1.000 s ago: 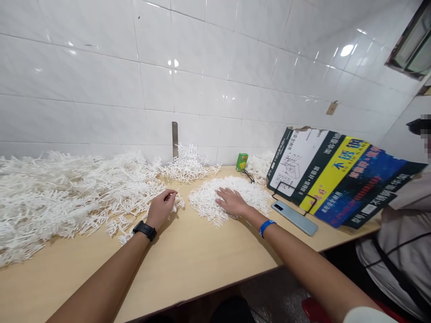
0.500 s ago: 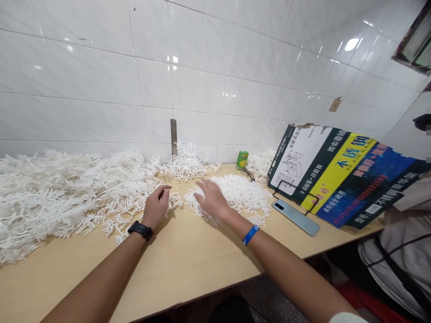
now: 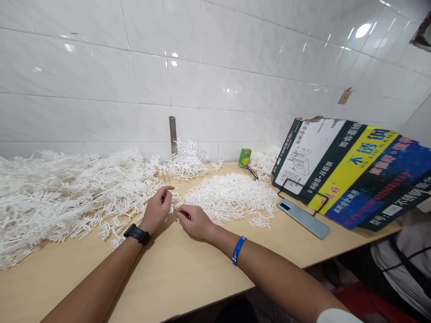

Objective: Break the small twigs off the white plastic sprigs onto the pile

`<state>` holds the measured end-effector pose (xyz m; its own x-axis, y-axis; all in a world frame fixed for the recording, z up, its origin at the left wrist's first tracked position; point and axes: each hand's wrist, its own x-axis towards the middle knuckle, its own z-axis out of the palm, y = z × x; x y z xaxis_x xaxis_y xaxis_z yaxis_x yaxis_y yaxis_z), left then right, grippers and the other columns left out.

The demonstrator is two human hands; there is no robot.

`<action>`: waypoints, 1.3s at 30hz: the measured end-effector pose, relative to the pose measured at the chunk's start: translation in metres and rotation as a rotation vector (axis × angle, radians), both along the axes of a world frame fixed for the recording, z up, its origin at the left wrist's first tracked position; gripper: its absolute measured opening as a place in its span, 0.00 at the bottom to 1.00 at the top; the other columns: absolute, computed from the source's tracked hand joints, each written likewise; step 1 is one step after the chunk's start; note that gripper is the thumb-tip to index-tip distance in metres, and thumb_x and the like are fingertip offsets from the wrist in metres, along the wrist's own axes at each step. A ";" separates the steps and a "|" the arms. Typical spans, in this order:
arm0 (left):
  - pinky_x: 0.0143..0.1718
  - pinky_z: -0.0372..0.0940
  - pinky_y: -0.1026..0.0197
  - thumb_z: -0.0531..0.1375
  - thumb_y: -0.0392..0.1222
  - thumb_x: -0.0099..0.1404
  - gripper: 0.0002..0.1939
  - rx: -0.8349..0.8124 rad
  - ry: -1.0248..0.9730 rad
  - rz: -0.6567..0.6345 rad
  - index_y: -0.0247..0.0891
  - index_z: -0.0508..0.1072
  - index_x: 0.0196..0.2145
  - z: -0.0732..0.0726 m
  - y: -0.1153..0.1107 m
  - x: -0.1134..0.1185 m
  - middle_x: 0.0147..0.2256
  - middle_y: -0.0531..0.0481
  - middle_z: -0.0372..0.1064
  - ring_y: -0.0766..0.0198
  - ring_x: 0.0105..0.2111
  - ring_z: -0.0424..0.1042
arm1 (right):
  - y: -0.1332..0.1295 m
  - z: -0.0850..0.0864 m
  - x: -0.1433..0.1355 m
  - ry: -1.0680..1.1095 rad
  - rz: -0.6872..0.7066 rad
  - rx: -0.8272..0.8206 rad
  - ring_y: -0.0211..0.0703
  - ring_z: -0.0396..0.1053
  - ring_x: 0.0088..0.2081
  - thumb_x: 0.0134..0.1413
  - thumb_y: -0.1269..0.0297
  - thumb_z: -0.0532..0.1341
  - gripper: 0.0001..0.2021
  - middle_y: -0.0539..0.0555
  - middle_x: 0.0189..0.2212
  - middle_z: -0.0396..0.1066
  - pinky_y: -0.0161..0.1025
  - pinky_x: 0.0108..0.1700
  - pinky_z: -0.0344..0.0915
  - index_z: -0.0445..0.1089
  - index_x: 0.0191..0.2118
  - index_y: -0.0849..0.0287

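Heap of short, thin, white plastic-looking pieces [image 3: 232, 195] lies low and roughly oval on the pale wooden bench [image 3: 188, 269]; I take it as landmark. Left of it, the large tangled pile of white branching strands [image 3: 67, 193] spreads along the white tiled wall [image 3: 101, 80]. The left hand [image 3: 156, 210] is between pile and heap, near some loose pieces, with fingers bent. The right hand [image 3: 197, 222] is just beside the heap's near left edge, with fingers curled inward. Whether either hand pinches a piece, I cannot tell.

For working well here, I judge that light fingertips are better than a hard grip, because thin branches could catch each other or bend; small amounts seem easier to control.

Heap's long axis runs left to right, roughly along the wall. Its single pieces point in many directions, with no common one.
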<state>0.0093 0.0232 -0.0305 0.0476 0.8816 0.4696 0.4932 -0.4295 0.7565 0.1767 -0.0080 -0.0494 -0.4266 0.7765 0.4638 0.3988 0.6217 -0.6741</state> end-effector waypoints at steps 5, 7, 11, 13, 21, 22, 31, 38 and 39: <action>0.30 0.59 0.61 0.51 0.48 0.68 0.14 -0.011 -0.003 -0.146 0.39 0.64 0.47 0.004 0.000 0.005 0.32 0.51 0.71 0.64 0.27 0.66 | 0.003 0.004 0.010 0.072 -0.012 -0.090 0.35 0.60 0.27 0.61 0.63 0.55 0.09 0.46 0.23 0.64 0.33 0.31 0.54 0.67 0.30 0.58; 0.28 0.58 0.62 0.53 0.49 0.67 0.12 -0.024 -0.017 -0.130 0.39 0.64 0.43 0.005 -0.001 0.007 0.32 0.51 0.72 0.65 0.25 0.65 | 0.003 0.007 0.013 0.118 -0.037 -0.063 0.35 0.58 0.26 0.62 0.62 0.55 0.10 0.45 0.23 0.62 0.33 0.30 0.53 0.67 0.31 0.58; 0.25 0.57 0.63 0.56 0.49 0.66 0.11 -0.024 -0.031 -0.101 0.39 0.67 0.37 0.006 -0.004 0.009 0.32 0.51 0.73 0.67 0.23 0.63 | 0.001 0.013 0.017 0.171 -0.078 0.000 0.35 0.59 0.26 0.63 0.62 0.53 0.10 0.46 0.25 0.64 0.33 0.30 0.54 0.69 0.34 0.58; 0.25 0.57 0.64 0.57 0.49 0.65 0.10 -0.023 -0.029 -0.100 0.38 0.69 0.36 0.006 -0.006 0.011 0.31 0.51 0.73 0.67 0.23 0.64 | 0.002 0.016 0.019 0.168 -0.097 0.045 0.36 0.61 0.28 0.63 0.64 0.53 0.09 0.47 0.27 0.66 0.34 0.31 0.56 0.70 0.37 0.58; 0.29 0.61 0.63 0.58 0.47 0.65 0.10 -0.005 -0.050 -0.154 0.38 0.71 0.35 0.007 -0.013 0.019 0.30 0.51 0.72 0.65 0.28 0.69 | 0.013 0.015 0.031 0.120 -0.167 0.193 0.39 0.67 0.35 0.63 0.67 0.54 0.09 0.53 0.37 0.72 0.36 0.39 0.61 0.71 0.44 0.59; 0.30 0.62 0.63 0.58 0.47 0.65 0.10 -0.003 -0.049 -0.162 0.38 0.71 0.35 0.008 -0.014 0.020 0.30 0.51 0.72 0.65 0.29 0.70 | 0.015 0.014 0.031 0.115 -0.174 0.189 0.39 0.67 0.35 0.62 0.67 0.55 0.09 0.53 0.37 0.72 0.37 0.39 0.61 0.71 0.44 0.59; 0.32 0.62 0.61 0.59 0.47 0.65 0.09 0.020 0.069 -0.172 0.39 0.73 0.38 0.011 -0.019 0.023 0.34 0.50 0.73 0.65 0.29 0.67 | 0.019 0.011 0.029 0.167 -0.128 0.172 0.39 0.67 0.34 0.60 0.67 0.58 0.06 0.52 0.32 0.71 0.35 0.34 0.61 0.73 0.35 0.58; 0.39 0.67 0.59 0.58 0.48 0.65 0.13 0.012 -0.013 -0.234 0.38 0.72 0.43 0.010 -0.017 0.020 0.40 0.46 0.74 0.60 0.38 0.73 | 0.015 0.014 0.028 0.164 -0.110 0.067 0.38 0.66 0.32 0.61 0.64 0.57 0.08 0.52 0.32 0.73 0.36 0.35 0.61 0.73 0.35 0.59; 0.41 0.68 0.57 0.57 0.47 0.66 0.13 0.010 -0.048 -0.246 0.37 0.72 0.44 0.010 -0.017 0.019 0.41 0.45 0.74 0.59 0.40 0.73 | 0.015 0.015 0.028 0.159 -0.103 0.044 0.38 0.66 0.32 0.61 0.62 0.58 0.09 0.52 0.31 0.73 0.36 0.35 0.61 0.73 0.35 0.59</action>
